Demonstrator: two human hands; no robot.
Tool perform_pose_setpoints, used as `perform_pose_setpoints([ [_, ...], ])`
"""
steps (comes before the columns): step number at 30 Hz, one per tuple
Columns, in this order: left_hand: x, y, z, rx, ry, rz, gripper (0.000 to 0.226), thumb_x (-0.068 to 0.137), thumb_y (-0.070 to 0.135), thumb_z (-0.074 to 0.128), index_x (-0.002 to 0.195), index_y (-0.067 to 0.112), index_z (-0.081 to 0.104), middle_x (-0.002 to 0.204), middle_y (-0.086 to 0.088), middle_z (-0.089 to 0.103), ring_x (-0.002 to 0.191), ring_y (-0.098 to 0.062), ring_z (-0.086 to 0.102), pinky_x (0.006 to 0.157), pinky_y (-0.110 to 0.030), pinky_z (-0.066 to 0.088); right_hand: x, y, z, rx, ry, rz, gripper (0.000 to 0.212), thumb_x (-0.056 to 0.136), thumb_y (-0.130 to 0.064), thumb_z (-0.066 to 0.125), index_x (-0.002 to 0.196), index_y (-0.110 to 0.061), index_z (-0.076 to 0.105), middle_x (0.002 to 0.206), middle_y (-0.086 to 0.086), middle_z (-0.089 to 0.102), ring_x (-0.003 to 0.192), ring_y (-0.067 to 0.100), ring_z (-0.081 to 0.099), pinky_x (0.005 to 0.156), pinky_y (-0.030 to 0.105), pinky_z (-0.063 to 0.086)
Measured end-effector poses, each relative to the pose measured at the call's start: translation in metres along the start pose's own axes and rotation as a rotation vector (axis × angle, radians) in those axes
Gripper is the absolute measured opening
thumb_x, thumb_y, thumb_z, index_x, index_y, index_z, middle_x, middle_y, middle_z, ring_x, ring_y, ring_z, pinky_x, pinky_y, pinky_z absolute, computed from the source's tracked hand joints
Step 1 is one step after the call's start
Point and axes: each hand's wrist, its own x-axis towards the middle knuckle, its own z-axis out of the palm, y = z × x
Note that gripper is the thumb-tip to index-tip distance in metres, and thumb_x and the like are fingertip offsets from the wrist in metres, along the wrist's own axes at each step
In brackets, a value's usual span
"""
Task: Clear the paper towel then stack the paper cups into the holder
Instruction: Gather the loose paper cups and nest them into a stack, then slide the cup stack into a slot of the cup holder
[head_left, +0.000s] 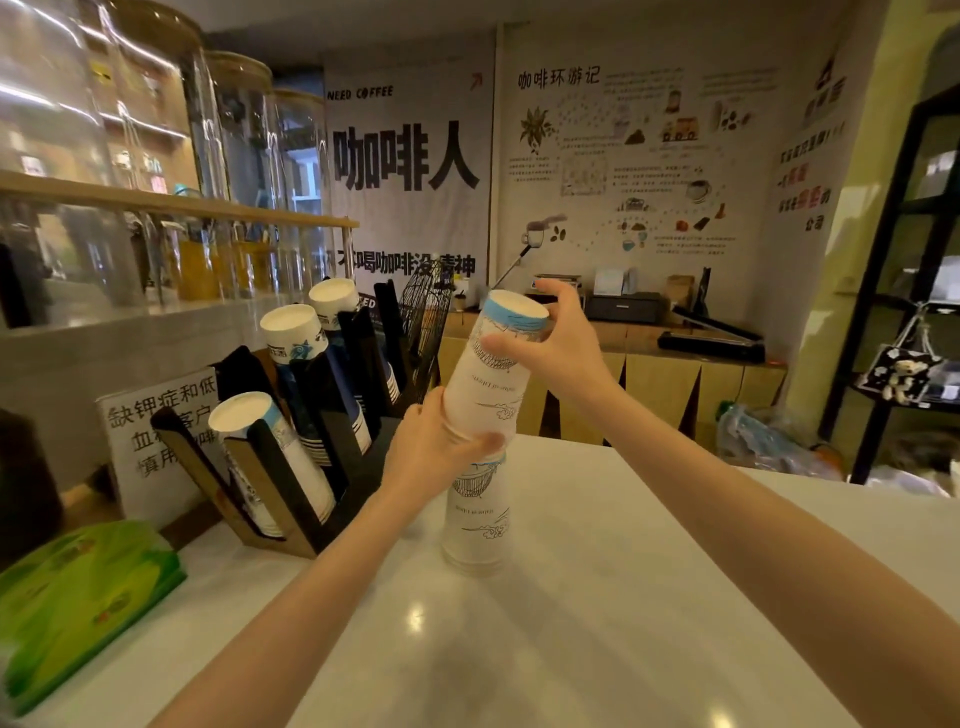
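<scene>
Both hands worked one tall stack of white paper cups (485, 415) standing rim-down on the white surface (597, 597): the left hand (431, 447) clamped around its middle, apparently to steady the lower part, while the right hand (558, 338) gripped the tilted top section, seemingly to pull it free. Just beside it, the black slanted cup holder (280, 467) carried three cup stacks. A green tissue pack (78, 597) lay nearby; no loose paper towel showed.

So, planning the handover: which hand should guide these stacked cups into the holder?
Probably the left hand: it grips the white paper cup stack nearest the black slotted holder; the right hand only steadies the top.
</scene>
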Motion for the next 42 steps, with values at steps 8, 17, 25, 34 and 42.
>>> perform_pose_setpoints([
  [8,-0.009,-0.025,0.023,0.021,-0.089,-0.11,0.079,0.061,0.059,0.069,0.123,0.021,0.039,0.124,-0.003,0.057,0.113,-0.024,0.055,0.088,-0.043,0.051,-0.006,0.032,0.025,-0.087,-0.069,0.079,0.088,0.068,-0.032,0.078,0.138,-0.021,0.026,0.138,0.007,0.047,0.111,0.015,0.05,0.085,0.03,0.047],
  [17,-0.025,-0.06,0.046,0.02,-0.178,-0.189,0.075,0.063,0.057,0.069,0.121,0.019,0.041,0.124,-0.004,0.058,0.111,-0.024,0.056,0.087,-0.043,0.051,-0.029,0.066,0.043,-0.107,-0.135,0.208,0.097,0.066,-0.036,0.079,0.141,-0.022,0.019,0.139,0.009,0.046,0.119,0.024,0.051,0.091,0.037,0.048],
  [25,-0.033,-0.074,0.055,-0.023,-0.194,-0.232,0.076,0.065,0.051,0.071,0.125,0.018,0.038,0.131,-0.004,0.054,0.117,-0.024,0.053,0.092,-0.041,0.049,-0.043,0.078,0.054,-0.161,-0.161,0.274,0.097,0.063,-0.043,0.078,0.14,-0.021,0.024,0.137,0.006,0.05,0.12,0.024,0.052,0.096,0.043,0.049],
  [34,-0.028,-0.08,0.052,-0.166,-0.317,-0.314,0.106,0.065,0.044,0.074,0.142,0.027,0.003,0.147,-0.009,0.035,0.129,-0.029,0.041,0.103,-0.044,0.038,-0.051,0.103,0.033,0.117,-0.472,0.657,0.078,0.079,-0.055,0.057,0.143,-0.027,0.021,0.154,0.004,0.024,0.138,0.032,0.027,0.11,0.053,0.025],
  [42,-0.042,-0.08,0.06,-0.446,-0.225,-0.31,0.079,0.069,0.034,0.073,0.134,0.032,0.029,0.135,0.002,0.048,0.112,-0.019,0.051,0.087,-0.032,0.05,-0.086,0.124,0.049,0.264,-0.449,0.702,0.069,0.077,-0.035,0.069,0.135,-0.022,0.033,0.139,0.004,0.047,0.108,0.019,0.048,0.092,0.035,0.041],
])
